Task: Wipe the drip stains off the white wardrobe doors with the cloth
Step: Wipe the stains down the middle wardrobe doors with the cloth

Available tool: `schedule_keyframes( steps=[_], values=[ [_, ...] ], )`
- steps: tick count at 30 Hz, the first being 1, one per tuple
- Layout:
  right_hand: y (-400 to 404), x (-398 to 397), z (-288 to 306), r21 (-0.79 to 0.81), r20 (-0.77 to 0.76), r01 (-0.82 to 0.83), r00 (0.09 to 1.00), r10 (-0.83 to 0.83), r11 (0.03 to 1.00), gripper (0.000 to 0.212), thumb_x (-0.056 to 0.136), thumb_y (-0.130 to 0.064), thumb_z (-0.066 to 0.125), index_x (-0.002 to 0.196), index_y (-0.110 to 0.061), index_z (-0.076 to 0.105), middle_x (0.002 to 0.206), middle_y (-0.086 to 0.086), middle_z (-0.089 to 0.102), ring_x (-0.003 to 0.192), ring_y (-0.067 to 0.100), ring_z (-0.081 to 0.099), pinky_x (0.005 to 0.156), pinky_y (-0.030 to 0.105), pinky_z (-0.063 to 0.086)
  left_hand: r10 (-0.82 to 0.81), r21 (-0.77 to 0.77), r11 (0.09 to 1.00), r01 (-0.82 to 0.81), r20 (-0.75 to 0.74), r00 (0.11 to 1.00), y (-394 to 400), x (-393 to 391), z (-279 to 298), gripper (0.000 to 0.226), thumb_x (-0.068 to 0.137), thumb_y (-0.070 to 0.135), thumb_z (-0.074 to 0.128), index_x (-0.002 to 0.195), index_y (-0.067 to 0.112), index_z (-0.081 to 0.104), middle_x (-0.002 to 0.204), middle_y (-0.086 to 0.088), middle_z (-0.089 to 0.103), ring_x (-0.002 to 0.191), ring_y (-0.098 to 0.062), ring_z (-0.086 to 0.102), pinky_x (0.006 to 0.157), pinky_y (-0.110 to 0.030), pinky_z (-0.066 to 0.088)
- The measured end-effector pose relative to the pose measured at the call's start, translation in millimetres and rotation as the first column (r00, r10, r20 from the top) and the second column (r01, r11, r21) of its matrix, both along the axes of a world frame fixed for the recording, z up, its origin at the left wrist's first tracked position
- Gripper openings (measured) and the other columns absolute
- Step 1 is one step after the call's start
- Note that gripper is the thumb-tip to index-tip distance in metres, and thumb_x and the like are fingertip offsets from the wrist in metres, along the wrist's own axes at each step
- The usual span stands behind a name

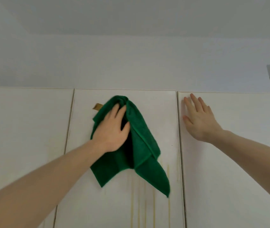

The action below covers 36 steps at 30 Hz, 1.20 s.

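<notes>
Cloth (141,142), green, bunched high on middle door (160,122), hanging lengthwise, long corner pointing down-right. Left hand (113,130) presses it flat, fingers nearly straight. Right hand (198,117) open, flat on right door (246,129). Yellow drip streaks (145,203) below cloth.

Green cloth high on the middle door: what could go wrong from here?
1. The green cloth hangs loose below the left hand; its tail may smear the yellow drip streaks rather than lift them.
2. The right hand lies flat on the right door and may leave marks there.
</notes>
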State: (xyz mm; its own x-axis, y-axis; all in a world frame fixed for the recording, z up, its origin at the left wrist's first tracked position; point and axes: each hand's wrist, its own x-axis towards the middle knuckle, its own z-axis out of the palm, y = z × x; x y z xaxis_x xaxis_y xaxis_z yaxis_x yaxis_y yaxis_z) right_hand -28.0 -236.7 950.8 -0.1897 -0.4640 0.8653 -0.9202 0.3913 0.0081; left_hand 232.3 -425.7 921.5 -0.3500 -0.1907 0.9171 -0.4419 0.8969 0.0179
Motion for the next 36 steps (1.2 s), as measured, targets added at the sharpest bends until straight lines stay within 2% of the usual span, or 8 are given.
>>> schedule_keyframes(
  steps=[4, 10, 12, 15, 22, 29, 33, 36],
  values=[
    [-13.0, -0.9, -15.8, -0.022, 0.030, -0.001, 1.000, 0.002, 1.000, 0.068, 0.106, -0.034, 0.029, 0.163, -0.017, -0.003, 0.171, 0.004, -0.014, 0.158, 0.032, -0.011, 0.125, 0.056, 0.004, 0.158, 0.015, 0.988, -0.157, -0.093, 0.983, -30.7, 55.3, 26.0, 0.066, 0.102, 0.053, 0.029, 0.160, 0.025, 0.015, 0.167, -0.008, 0.013, 0.151, -0.032, 0.020, 0.119, -0.053, 0.029],
    [-31.0, -11.5, -26.3, -0.119, 0.017, -0.031, 0.999, 0.033, 0.992, 0.071, 0.099, -0.045, 0.010, 0.163, -0.023, -0.011, 0.170, -0.002, -0.021, 0.157, 0.023, -0.021, 0.126, 0.051, -0.011, 0.337, 0.093, 0.939, -0.332, -0.044, 0.940, -68.0, 95.5, 23.6, 0.070, 0.101, 0.050, 0.034, 0.160, 0.016, 0.018, 0.161, -0.016, 0.022, 0.145, -0.037, 0.026, 0.104, -0.059, 0.042],
    [-36.9, -15.0, -28.9, -0.143, 0.009, -0.042, 0.999, 0.044, 0.989, 0.073, 0.096, -0.048, 0.005, 0.163, -0.024, -0.012, 0.170, -0.003, -0.022, 0.156, 0.021, -0.024, 0.125, 0.050, -0.013, 0.354, 0.090, 0.932, -0.350, -0.027, 0.935, -73.7, 92.3, 7.8, 0.075, 0.097, 0.054, 0.026, 0.161, 0.015, 0.014, 0.160, -0.016, 0.024, 0.145, -0.036, 0.026, 0.107, -0.057, 0.041],
    [-44.2, -19.0, -31.3, -0.184, -0.014, -0.022, 1.000, 0.020, 0.983, 0.072, 0.097, -0.048, 0.004, 0.163, -0.024, -0.011, 0.170, -0.003, -0.021, 0.156, 0.021, -0.023, 0.126, 0.050, -0.014, 0.382, 0.089, 0.922, -0.377, -0.048, 0.923, -73.9, 72.7, -11.0, 0.074, 0.100, 0.050, 0.027, 0.161, 0.018, 0.001, 0.166, -0.012, 0.014, 0.151, -0.033, 0.016, 0.119, -0.053, 0.027],
    [-52.0, -24.1, -31.2, -0.218, -0.034, -0.002, 0.999, -0.006, 0.976, 0.070, 0.099, -0.046, 0.005, 0.163, -0.023, -0.010, 0.171, -0.002, -0.019, 0.157, 0.022, -0.021, 0.126, 0.051, -0.013, 0.294, 0.025, 0.956, -0.293, -0.030, 0.955, -43.3, 5.4, -16.2, 0.075, 0.100, 0.047, 0.027, 0.160, 0.021, -0.008, 0.168, -0.007, 0.001, 0.154, -0.028, 0.006, 0.122, -0.049, 0.019],
    [-50.5, -24.4, -29.6, -0.202, -0.018, -0.033, 0.999, 0.030, 0.979, 0.071, 0.098, -0.046, 0.008, 0.163, -0.026, -0.012, 0.170, -0.004, -0.022, 0.156, 0.019, -0.024, 0.125, 0.048, -0.017, 0.154, -0.134, 0.980, -0.147, 0.039, 0.987, -2.7, -63.4, -12.2, 0.073, 0.099, 0.052, 0.028, 0.161, 0.024, 0.000, 0.167, -0.003, 0.007, 0.152, -0.027, 0.013, 0.120, -0.048, 0.025],
    [-45.9, -24.8, -28.3, -0.179, -0.009, -0.070, 0.998, 0.069, 0.981, 0.071, 0.099, -0.047, 0.011, 0.163, -0.026, -0.011, 0.170, -0.004, -0.021, 0.155, 0.018, -0.025, 0.123, 0.045, -0.020, 0.080, -0.222, 0.974, -0.047, 0.139, 0.987, 21.9, -98.8, -18.8, 0.072, 0.102, 0.051, 0.033, 0.162, 0.023, 0.003, 0.168, -0.002, 0.007, 0.151, -0.026, 0.013, 0.124, -0.042, 0.010],
    [-41.9, -25.1, -27.8, -0.169, -0.002, -0.099, 0.995, 0.100, 0.981, 0.071, 0.099, -0.048, 0.013, 0.164, -0.028, -0.009, 0.170, -0.005, -0.020, 0.155, 0.018, -0.024, 0.123, 0.045, -0.019, 0.029, -0.236, 0.972, 0.021, 0.205, 0.978, 37.0, -115.5, -33.9, 0.072, 0.102, 0.050, 0.036, 0.162, 0.023, 0.005, 0.168, -0.003, 0.007, 0.151, -0.026, 0.014, 0.125, -0.041, 0.006]
  ],
)
